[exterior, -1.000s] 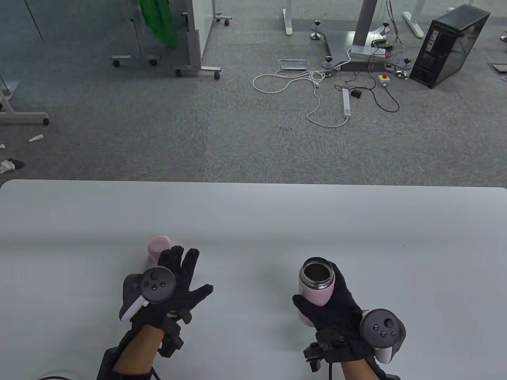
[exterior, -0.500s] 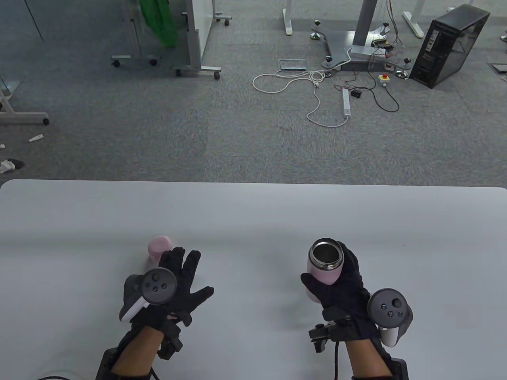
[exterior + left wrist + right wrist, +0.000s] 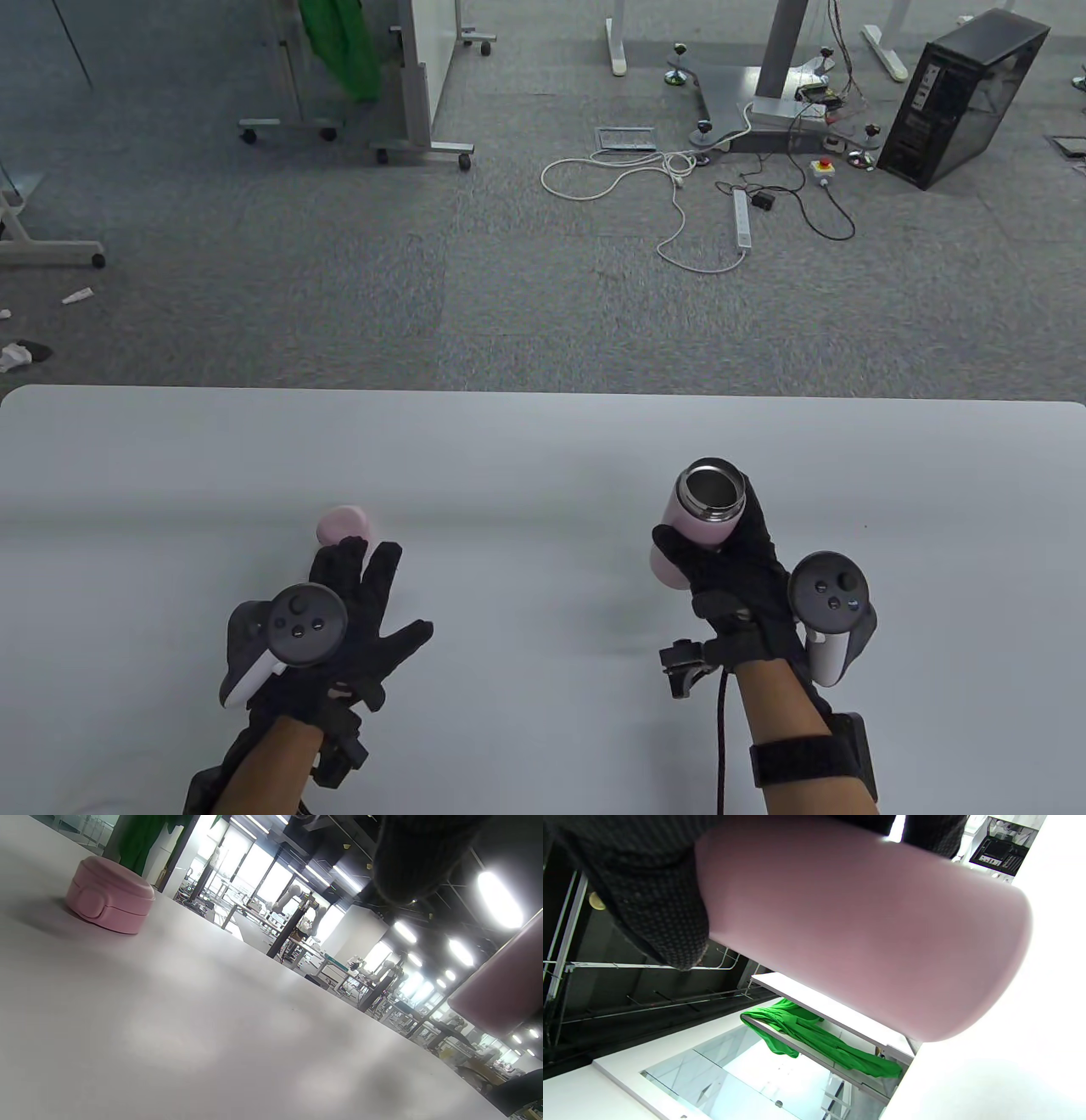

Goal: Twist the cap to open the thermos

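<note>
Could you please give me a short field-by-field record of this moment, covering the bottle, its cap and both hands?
thermos: pink steel-rimmed bottle, mouth open, held off the table
cap: round pink lid, standing on the white table, apart from the bottle
right hand: gloved right hand grips the bottle's body
left hand: gloved left hand, fingers spread, holds nothing, just short of the cap
task state: cap already off

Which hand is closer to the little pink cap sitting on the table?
Left. The left hand is spread open just in front of the pink cap, not holding it. The right hand is far off to the cap's right, holding the thermos.
</note>
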`<state>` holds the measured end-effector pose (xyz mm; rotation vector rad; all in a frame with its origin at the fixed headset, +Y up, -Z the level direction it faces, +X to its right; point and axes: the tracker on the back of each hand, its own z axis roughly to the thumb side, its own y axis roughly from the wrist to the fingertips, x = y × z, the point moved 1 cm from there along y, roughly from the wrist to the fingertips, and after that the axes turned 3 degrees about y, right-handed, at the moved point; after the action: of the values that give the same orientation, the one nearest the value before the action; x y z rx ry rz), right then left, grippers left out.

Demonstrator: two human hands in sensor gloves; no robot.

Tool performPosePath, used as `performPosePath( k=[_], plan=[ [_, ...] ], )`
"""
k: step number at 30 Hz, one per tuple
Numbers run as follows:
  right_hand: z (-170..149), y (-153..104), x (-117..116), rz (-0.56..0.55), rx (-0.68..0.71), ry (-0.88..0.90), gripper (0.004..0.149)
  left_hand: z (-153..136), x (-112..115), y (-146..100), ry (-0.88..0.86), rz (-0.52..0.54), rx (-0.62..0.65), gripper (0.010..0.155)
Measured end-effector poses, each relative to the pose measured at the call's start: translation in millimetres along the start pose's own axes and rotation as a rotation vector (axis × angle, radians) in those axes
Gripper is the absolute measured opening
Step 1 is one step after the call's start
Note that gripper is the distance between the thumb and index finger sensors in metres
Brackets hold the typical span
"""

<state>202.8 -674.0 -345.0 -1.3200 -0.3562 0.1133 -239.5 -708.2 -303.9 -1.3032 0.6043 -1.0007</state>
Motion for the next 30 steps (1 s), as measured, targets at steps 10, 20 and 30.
performPosePath(
  k=[10,20,30],
  plan=[
    [-31,20,-28,0.018,-0.148,-0.010,0.106,-12,-14,-10,-0.069,0.049,-0.023,0.091],
    [-64,38,-35,-0.008,-0.253,0.009,0.106,-21,-12,-10,-0.092,0.018,-0.034,0.091],
    [-94,40,-41,-0.025,-0.308,-0.029,0.108,-24,-6,-8,-0.114,-0.003,-0.035,0.091]
  ],
)
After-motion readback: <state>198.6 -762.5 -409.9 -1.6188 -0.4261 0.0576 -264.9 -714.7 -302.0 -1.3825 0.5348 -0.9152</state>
